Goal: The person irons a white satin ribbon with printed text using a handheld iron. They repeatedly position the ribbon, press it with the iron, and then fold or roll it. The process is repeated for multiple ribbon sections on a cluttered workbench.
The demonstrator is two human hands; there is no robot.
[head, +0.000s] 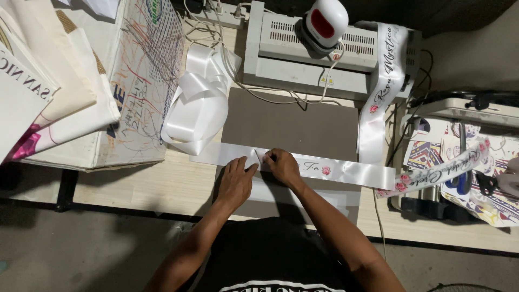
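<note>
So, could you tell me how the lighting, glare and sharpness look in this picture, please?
Head view: bright overhead light glares off the glossy white satin ribbon strip; left hand and right hand cast dark shadows toward the body; edges curve slightly; focus stays sharp.
</note>
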